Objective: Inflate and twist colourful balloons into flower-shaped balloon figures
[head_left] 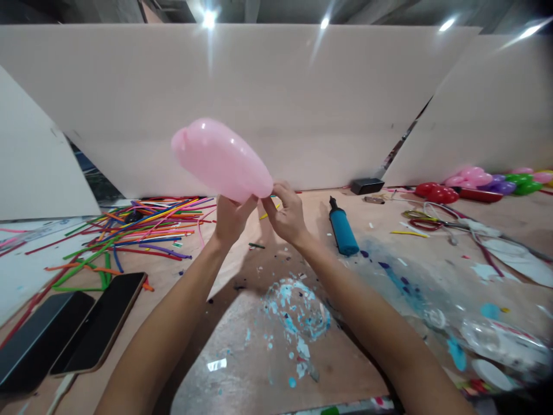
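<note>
A pink inflated balloon is held up above the middle of the table, tilted with its knobbed end to the upper left. My left hand is closed on its underside near the lower right end. At that same end, my right hand pinches with thumb and forefinger, touching the balloon's tip. The fingertips meet close together there, and what exactly lies between them is partly hidden. A blue hand pump with a black nozzle lies on the table to the right of my hands.
Loose uninflated balloons in many colours are spread at the left. Two dark phones lie at the near left. Blue paint flakes cover the table's middle. Inflated balloons, scissors-like cords and a clear plastic bottle are at the right.
</note>
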A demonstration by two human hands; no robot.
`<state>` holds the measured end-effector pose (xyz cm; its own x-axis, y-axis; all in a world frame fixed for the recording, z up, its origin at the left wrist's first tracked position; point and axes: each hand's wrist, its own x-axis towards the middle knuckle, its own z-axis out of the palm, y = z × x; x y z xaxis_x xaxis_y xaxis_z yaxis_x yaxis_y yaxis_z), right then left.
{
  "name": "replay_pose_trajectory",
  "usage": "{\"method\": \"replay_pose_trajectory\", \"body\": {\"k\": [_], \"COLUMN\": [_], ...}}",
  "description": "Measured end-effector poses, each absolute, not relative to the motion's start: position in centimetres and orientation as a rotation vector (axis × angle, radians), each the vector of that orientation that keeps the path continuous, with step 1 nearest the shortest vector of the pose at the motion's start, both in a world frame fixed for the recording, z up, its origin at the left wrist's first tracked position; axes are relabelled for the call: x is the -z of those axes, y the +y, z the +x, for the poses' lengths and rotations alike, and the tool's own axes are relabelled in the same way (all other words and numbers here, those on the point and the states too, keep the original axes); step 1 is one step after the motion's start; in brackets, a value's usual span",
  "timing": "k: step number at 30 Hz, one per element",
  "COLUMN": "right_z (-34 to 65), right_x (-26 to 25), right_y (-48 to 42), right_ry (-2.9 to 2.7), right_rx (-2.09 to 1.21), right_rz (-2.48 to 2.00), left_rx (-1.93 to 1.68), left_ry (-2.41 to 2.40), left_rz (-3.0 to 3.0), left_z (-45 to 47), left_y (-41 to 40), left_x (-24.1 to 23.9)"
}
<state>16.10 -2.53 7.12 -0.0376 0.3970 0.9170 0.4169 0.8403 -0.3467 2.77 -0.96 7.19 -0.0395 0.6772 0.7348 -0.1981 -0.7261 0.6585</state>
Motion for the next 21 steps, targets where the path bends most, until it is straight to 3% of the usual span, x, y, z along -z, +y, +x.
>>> {"method": "replay_pose_trajectory", "body": {"k": [4,6,12,21], "right_z": [16.3,16.5,16.7,17.5], "right_x": [-7.6,-7.7,-7.7,-7.7], "right_y": [-2.5,-2.6,-2.9,-3.5], "right_ry": [-1.665,-1.734,-1.766,-1.851], "right_rx": [-0.355,-0.382,0.078,0.486], "right_rz": [-0.673,-0.688,-0.812,-1.008], "left_rx": [-1.583,-1.514,-1.807,-1.788], "left_ry": [0.428,0.432,0.630,0.713], "left_rz": [1.757,1.759,1.620,1.919], "left_z": [1.3,0.8,1.1,3.4], "left_y": [-0.3,0.1,0.4,-2.9], "left_x": [-7.2,-7.4,-7.9,-8.2]}}
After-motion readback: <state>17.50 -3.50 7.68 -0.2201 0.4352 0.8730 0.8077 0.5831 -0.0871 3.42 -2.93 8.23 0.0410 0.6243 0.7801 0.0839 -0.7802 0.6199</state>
